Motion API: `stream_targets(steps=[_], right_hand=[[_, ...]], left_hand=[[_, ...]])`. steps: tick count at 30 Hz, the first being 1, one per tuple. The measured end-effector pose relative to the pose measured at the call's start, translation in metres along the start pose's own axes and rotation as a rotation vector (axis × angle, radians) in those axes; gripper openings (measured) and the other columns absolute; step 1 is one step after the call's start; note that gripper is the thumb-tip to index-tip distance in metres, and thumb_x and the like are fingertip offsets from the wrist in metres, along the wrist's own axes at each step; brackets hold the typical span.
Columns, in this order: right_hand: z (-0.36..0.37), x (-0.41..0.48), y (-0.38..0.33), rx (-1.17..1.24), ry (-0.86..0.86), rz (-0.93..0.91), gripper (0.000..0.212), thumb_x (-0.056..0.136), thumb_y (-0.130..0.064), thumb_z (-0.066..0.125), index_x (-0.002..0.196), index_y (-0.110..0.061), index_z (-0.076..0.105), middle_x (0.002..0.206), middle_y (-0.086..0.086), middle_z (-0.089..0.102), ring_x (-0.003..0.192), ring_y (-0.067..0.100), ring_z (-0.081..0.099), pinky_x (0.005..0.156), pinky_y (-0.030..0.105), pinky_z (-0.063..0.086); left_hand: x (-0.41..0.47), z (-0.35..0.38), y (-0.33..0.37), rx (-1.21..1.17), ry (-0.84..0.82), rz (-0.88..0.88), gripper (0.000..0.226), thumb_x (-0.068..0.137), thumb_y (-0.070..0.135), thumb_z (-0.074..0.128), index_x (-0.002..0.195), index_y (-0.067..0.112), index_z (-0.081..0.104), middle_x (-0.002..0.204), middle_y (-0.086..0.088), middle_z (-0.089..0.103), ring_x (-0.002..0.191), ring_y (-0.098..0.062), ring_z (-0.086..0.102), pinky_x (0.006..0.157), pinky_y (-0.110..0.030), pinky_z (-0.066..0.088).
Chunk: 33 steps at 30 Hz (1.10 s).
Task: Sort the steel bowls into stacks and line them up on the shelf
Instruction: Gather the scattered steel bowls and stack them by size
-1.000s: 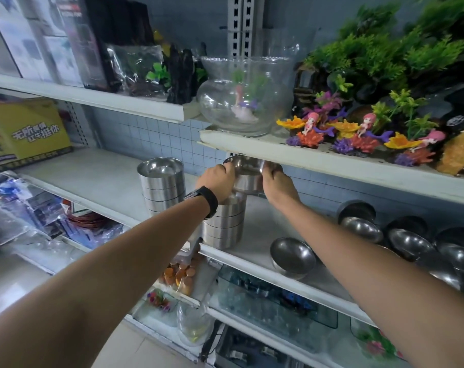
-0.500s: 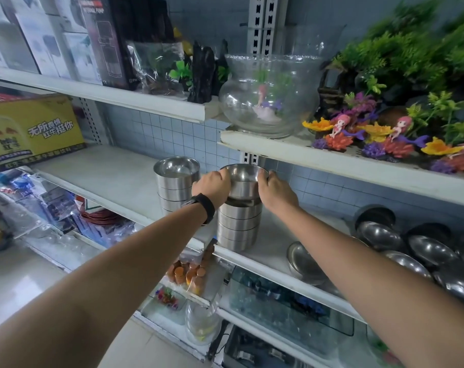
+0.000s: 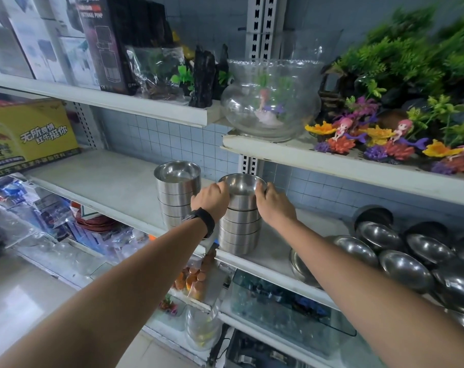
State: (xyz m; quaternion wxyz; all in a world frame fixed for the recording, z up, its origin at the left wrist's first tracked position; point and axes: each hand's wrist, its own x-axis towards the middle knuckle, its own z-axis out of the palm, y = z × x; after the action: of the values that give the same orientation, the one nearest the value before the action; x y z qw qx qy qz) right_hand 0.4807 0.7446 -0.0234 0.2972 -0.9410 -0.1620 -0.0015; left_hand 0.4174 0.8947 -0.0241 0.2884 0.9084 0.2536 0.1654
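Note:
A steel bowl (image 3: 242, 187) sits at the top of a stack of straight-sided steel bowls (image 3: 240, 232) on the middle shelf (image 3: 114, 187). My left hand (image 3: 211, 199) grips the bowl's left side and my right hand (image 3: 272, 201) grips its right side. A second stack of the same bowls (image 3: 177, 189) stands just to the left, touching neither hand. Several rounder steel bowls (image 3: 403, 264) lie tilted on the shelf at the right, and one more (image 3: 302, 264) is partly hidden by my right forearm.
The shelf above (image 3: 331, 162) hangs low over the stack, carrying a glass fishbowl (image 3: 270, 99) and plastic aquarium plants (image 3: 384, 139). A yellow carton (image 3: 26, 136) stands at the shelf's left end. Below are glass tanks (image 3: 292, 306) and packaged goods (image 3: 39, 208).
The bowl held between both hands has come down from just under the upper shelf onto the top of the stack. The camera has shifted left.

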Motion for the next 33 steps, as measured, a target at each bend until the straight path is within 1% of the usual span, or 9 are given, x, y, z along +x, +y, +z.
stream_targets(steps=[6,10,16,18,21,23,27,30,33], right_hand=[[0.006,0.001,0.000,0.123,-0.053,0.092,0.062,0.105,-0.055,0.019,0.136,-0.009,0.047,0.132,0.019,0.059,0.117,0.037,0.057,0.082,0.041,0.037],[0.008,0.002,0.000,0.162,-0.062,0.118,0.065,0.105,-0.054,0.019,0.136,-0.008,0.051,0.131,0.020,0.060,0.118,0.036,0.056,0.083,0.039,0.036],[0.010,0.005,-0.001,0.176,-0.080,0.122,0.064,0.104,-0.049,0.018,0.125,-0.004,0.059,0.122,0.021,0.063,0.092,0.027,0.049,0.079,0.036,0.038],[0.010,0.005,0.000,0.175,-0.081,0.138,0.067,0.103,-0.053,0.018,0.125,-0.005,0.059,0.121,0.020,0.062,0.091,0.027,0.049,0.078,0.035,0.038],[0.011,0.005,0.001,0.169,-0.079,0.141,0.069,0.103,-0.055,0.017,0.124,-0.006,0.060,0.118,0.019,0.063,0.091,0.027,0.050,0.078,0.036,0.039],[0.011,0.004,0.000,0.161,-0.077,0.140,0.068,0.103,-0.054,0.017,0.121,-0.006,0.061,0.116,0.020,0.063,0.090,0.028,0.051,0.078,0.036,0.040],[0.007,0.004,0.001,0.119,-0.080,0.126,0.072,0.101,-0.059,0.017,0.123,-0.007,0.062,0.119,0.019,0.064,0.094,0.029,0.053,0.079,0.036,0.040],[-0.002,0.006,0.002,0.082,-0.073,0.103,0.074,0.098,-0.066,0.019,0.120,-0.011,0.064,0.117,0.016,0.065,0.097,0.029,0.057,0.081,0.036,0.043],[-0.017,0.007,0.007,0.033,-0.020,0.086,0.070,0.097,-0.067,0.022,0.117,-0.013,0.061,0.114,0.011,0.064,0.102,0.029,0.059,0.080,0.036,0.042]], left_hand=[[0.000,0.001,-0.004,-0.083,-0.050,-0.021,0.038,0.099,0.029,0.022,0.091,0.011,0.054,0.093,-0.008,0.057,0.083,-0.029,0.050,0.075,-0.037,0.040],[0.003,0.001,-0.007,-0.146,-0.077,-0.013,0.043,0.095,0.038,0.020,0.079,0.016,0.054,0.091,-0.013,0.063,0.075,-0.023,0.053,0.068,-0.035,0.040],[0.007,0.002,-0.010,-0.163,-0.110,0.009,0.044,0.097,0.037,0.022,0.084,0.014,0.058,0.088,-0.010,0.060,0.074,-0.021,0.053,0.068,-0.034,0.040],[0.008,0.002,-0.011,-0.118,-0.127,0.046,0.045,0.092,0.038,0.017,0.084,0.012,0.053,0.097,-0.014,0.062,0.072,-0.019,0.051,0.066,-0.032,0.035],[0.011,0.003,-0.014,-0.031,-0.127,0.071,0.066,0.085,0.044,0.008,0.111,0.006,0.056,0.114,-0.018,0.061,0.101,-0.036,0.058,0.076,-0.033,0.033],[0.012,0.002,-0.015,-0.008,-0.139,0.080,0.071,0.085,0.046,0.007,0.118,0.006,0.055,0.118,-0.018,0.061,0.110,-0.037,0.056,0.079,-0.035,0.032],[0.019,0.002,-0.018,0.027,-0.158,0.113,0.067,0.088,0.046,0.010,0.116,0.005,0.056,0.117,-0.019,0.061,0.108,-0.037,0.057,0.079,-0.034,0.033],[0.023,-0.002,-0.018,-0.057,-0.103,0.109,0.051,0.098,0.046,0.026,0.104,0.007,0.058,0.107,-0.015,0.065,0.095,-0.032,0.059,0.078,-0.037,0.043],[0.024,-0.010,-0.007,0.023,0.016,0.210,0.048,0.097,0.046,0.034,0.117,0.009,0.058,0.115,-0.009,0.062,0.105,-0.027,0.056,0.090,-0.040,0.046]])
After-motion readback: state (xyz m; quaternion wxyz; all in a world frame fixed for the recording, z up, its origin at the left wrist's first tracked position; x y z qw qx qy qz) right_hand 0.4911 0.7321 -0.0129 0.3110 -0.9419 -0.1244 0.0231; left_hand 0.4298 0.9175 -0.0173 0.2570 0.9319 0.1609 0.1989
